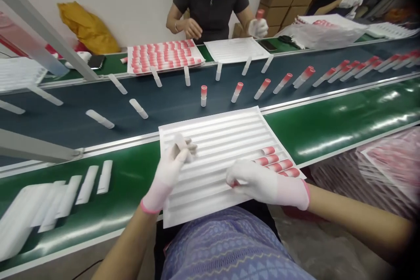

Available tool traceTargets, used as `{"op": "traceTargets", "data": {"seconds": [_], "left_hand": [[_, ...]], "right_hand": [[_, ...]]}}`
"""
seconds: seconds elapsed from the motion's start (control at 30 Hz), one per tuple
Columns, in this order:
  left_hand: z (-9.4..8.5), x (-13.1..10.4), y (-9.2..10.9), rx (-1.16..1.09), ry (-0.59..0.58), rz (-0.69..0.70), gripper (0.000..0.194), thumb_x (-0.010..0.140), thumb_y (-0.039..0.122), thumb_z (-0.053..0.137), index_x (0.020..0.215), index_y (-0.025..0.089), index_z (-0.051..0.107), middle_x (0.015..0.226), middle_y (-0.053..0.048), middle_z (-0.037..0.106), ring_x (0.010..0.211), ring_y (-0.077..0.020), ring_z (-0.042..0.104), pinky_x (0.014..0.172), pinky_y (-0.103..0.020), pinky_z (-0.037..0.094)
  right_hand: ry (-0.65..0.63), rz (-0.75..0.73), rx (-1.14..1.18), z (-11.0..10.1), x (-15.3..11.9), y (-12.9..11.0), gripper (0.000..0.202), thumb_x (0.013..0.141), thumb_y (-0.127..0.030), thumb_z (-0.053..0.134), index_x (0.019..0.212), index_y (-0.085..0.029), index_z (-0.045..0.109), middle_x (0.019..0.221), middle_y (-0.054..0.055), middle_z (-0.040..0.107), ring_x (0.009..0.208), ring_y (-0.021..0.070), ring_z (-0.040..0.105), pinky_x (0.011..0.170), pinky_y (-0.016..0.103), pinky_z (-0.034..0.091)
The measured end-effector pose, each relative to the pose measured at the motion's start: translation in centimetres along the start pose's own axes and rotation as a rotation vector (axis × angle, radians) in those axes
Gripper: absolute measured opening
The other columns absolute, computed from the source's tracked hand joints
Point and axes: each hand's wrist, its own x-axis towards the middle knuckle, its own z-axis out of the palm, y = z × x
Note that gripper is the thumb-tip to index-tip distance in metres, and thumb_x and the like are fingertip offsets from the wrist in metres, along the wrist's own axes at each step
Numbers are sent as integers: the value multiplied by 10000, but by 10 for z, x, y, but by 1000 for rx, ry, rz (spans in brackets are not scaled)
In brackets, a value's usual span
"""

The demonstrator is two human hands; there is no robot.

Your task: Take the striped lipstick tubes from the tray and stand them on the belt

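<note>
My left hand (173,157), in a white glove with a pink cuff, hovers over the left part of a white ridged tray (203,192). Its fingers are loosely bent and apart, slightly blurred, and I make out nothing held in them. Over the tray's right half, my gloved right hand (259,181) has its fingertips closed on a small tube whose red end (234,184) peeks out below them; the rest is hidden. Several red-and-white tubes (280,166) lie in the grooves along the tray's right edge, partly behind that hand.
Red-and-white tubes (237,92) and plain white tubes (138,108) stand on the dark conveyor belt (170,107). White tubes (105,177) lie on the green ledge at left. Opposite, a co-worker (210,4) holds a red-topped tube near a filled tray (164,56). A metal post (42,148) rises at left.
</note>
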Motion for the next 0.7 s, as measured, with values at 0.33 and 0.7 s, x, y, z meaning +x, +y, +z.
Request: {"op": "traceTargets", "data": {"seconds": [0.33,0.7], "left_hand": [[29,-27,3,181,-89,39,246,922,380,557,1065,202,649,886,-26,652,756,-161,604,764,-316,531],[24,-23,-3,136,-30,149,305,914,429,609,1134,234,692,1143,-59,735,1089,-230,676,945,-320,535]], "right_hand": [[439,91,868,-3,65,-38,341,790,-264,706,1127,-211,707,1042,51,730,934,204,695,840,369,574],[480,-74,571,5,58,-56,322,763,-172,739,1073,-254,713,961,17,710,912,188,678,794,321,584]]}}
